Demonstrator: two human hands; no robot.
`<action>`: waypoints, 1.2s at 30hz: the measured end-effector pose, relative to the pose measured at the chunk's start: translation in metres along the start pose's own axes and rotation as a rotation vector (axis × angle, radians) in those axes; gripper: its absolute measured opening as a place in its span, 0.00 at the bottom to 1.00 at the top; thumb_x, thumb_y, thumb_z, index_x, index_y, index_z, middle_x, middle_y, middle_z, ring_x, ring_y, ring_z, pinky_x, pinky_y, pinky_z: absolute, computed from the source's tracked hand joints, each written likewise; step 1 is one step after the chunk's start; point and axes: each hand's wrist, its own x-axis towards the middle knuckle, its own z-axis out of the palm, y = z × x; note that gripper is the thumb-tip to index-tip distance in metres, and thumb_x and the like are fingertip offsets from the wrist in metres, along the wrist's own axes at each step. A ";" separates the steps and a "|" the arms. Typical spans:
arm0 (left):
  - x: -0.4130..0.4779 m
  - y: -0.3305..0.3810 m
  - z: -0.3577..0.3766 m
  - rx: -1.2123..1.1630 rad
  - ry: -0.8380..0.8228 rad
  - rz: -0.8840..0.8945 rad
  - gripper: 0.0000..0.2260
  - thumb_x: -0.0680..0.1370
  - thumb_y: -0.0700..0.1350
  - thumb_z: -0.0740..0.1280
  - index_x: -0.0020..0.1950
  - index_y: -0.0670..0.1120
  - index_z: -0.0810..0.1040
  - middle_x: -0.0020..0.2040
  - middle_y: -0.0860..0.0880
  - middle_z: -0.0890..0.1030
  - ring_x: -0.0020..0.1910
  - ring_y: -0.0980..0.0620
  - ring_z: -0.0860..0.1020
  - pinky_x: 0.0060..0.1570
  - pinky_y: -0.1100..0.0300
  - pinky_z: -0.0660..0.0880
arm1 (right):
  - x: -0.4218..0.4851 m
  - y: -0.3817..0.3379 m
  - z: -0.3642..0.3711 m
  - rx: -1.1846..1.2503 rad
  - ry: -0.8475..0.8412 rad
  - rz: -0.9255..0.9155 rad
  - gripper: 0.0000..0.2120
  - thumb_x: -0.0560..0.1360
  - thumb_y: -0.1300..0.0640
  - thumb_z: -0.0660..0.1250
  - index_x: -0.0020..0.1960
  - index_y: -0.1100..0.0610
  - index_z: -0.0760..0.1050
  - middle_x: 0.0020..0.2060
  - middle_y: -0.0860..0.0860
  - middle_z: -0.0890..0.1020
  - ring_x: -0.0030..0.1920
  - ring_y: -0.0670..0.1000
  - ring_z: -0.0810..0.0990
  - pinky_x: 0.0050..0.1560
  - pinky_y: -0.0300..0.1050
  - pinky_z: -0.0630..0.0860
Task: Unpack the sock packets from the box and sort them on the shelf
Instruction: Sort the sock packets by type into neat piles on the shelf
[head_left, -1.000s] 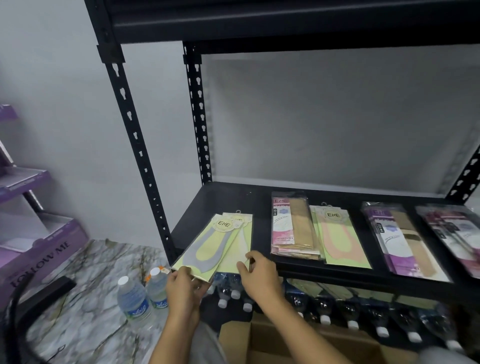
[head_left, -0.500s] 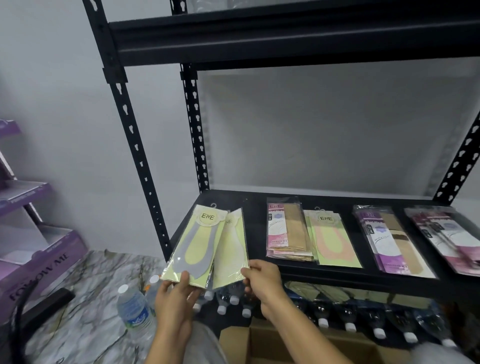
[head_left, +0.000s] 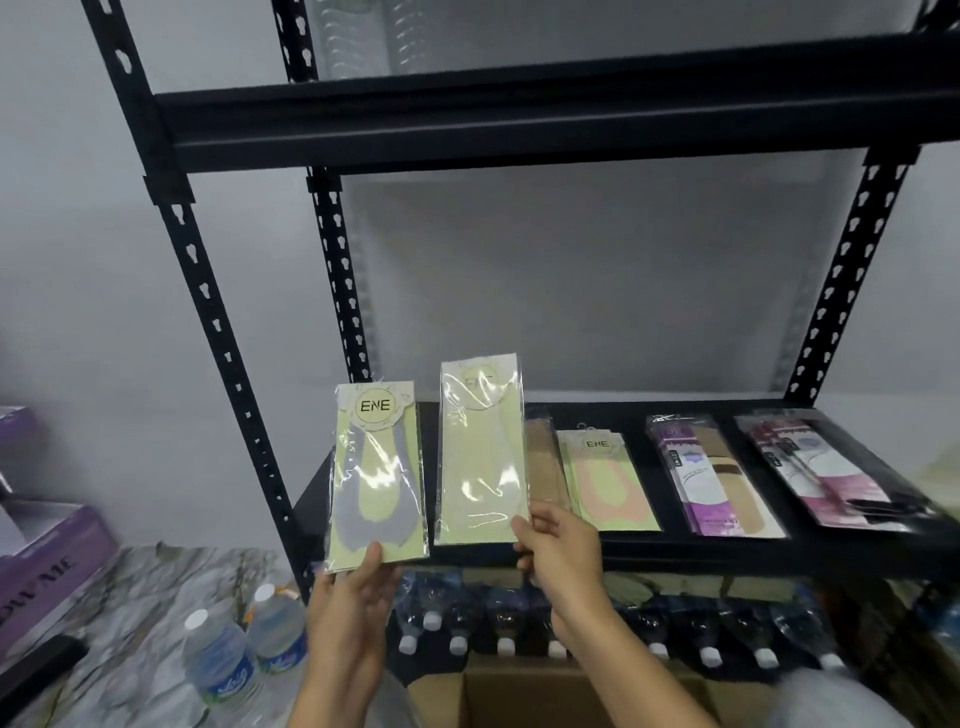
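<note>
Left hand (head_left: 358, 587) pinches the grey-sock packet (head_left: 376, 478) by its bottom edge. Right hand (head_left: 558, 545) pinches the pale packet (head_left: 483, 452) at its lower corner. Both packets are upright, side by side, before the shelf's (head_left: 727, 558) left end. The peach ENE pile (head_left: 608, 478) lies flat on the shelf, lengthwise front-to-back, nearer the right hand.

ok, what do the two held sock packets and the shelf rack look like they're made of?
Grey-sock packet and pale packet: likely clear glossy plastic film over pale green card, going by the glare streaks and crinkles. Shelf rack: black painted metal, probably steel, with a satin finish. The keyhole-slotted uprights suggest it.
</note>
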 end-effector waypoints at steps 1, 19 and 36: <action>-0.002 -0.003 0.003 0.007 -0.022 -0.011 0.10 0.77 0.35 0.67 0.57 0.37 0.72 0.50 0.38 0.80 0.50 0.44 0.81 0.50 0.55 0.80 | 0.000 -0.002 -0.007 0.015 0.012 -0.006 0.09 0.75 0.64 0.69 0.49 0.51 0.77 0.42 0.52 0.81 0.37 0.49 0.78 0.31 0.38 0.75; -0.030 -0.045 0.077 0.062 -0.184 -0.064 0.17 0.75 0.32 0.69 0.54 0.50 0.71 0.45 0.39 0.81 0.44 0.47 0.85 0.54 0.47 0.78 | 0.006 -0.011 -0.110 0.043 0.228 -0.063 0.10 0.75 0.64 0.69 0.53 0.52 0.77 0.45 0.51 0.82 0.39 0.49 0.80 0.33 0.38 0.76; -0.023 -0.077 0.111 0.075 -0.306 -0.101 0.18 0.75 0.32 0.68 0.59 0.46 0.68 0.38 0.43 0.83 0.42 0.47 0.84 0.52 0.48 0.79 | 0.032 -0.006 -0.162 -0.040 0.342 -0.003 0.16 0.75 0.63 0.68 0.63 0.60 0.75 0.49 0.53 0.82 0.40 0.49 0.79 0.34 0.40 0.74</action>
